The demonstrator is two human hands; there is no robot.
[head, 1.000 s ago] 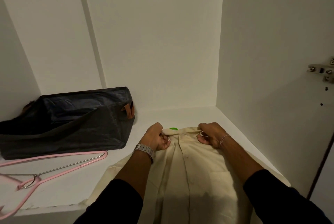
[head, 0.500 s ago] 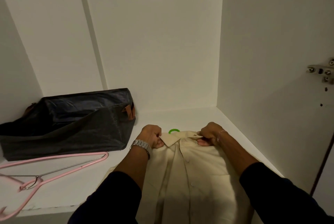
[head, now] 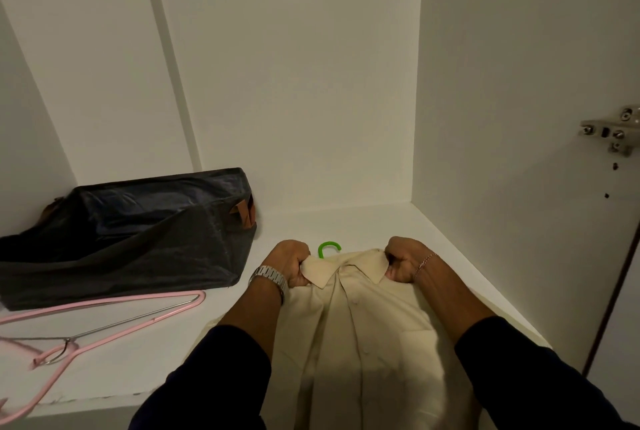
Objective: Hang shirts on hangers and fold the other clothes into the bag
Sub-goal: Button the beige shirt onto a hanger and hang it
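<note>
Both hands [head: 341, 265] on shirt [head: 360, 332] collar

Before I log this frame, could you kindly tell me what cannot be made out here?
Head view:
- Green hanger: only its hook shows; the cream shirt covers the rest.
- Pink hangers: cut off by the left edge.
- Dark bag: its inside is too dark to see.
- Left hand and right hand: fingertips hidden in the collar.

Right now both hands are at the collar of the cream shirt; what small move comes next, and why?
Probably lift. The left hand and right hand grip the cream shirt at its collar, and the green hook already pokes out above it, so the hanger seems seated.
</note>
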